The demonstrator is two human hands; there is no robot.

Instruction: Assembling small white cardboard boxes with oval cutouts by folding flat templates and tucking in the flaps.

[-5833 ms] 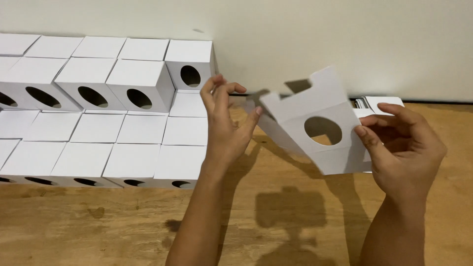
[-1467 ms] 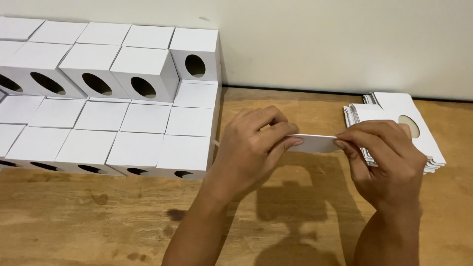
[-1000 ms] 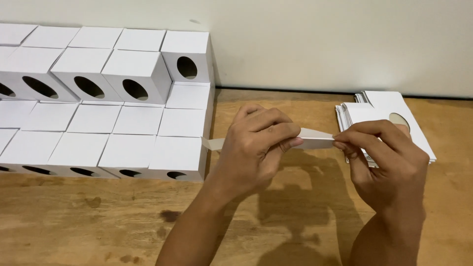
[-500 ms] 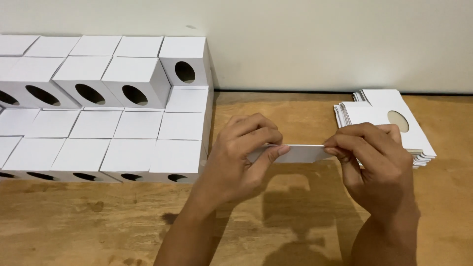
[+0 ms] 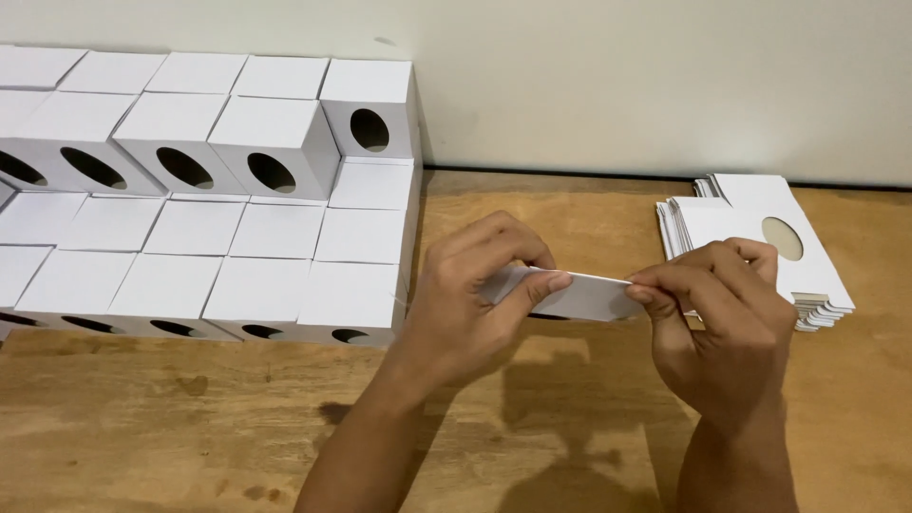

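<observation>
A white cardboard box blank (image 5: 591, 296) is held edge-on and nearly flat above the wooden table (image 5: 190, 427). My left hand (image 5: 475, 299) pinches its left end with fingers curled over the top edge. My right hand (image 5: 722, 318) pinches its right end between thumb and fingertips. The piece hangs just right of the stacked white boxes (image 5: 247, 233). Its underside is hidden by my fingers.
Several assembled white cube boxes with round holes are stacked in tiers at the left, against the pale wall (image 5: 617, 85). A pile of flat white blanks with a round cut-out (image 5: 760, 242) lies at the right, partly behind my right hand.
Seconds ago the blank was held up and partly unfolded, its hole facing me. Since then both hands have lowered and flattened it, holding it edge-on between them.
</observation>
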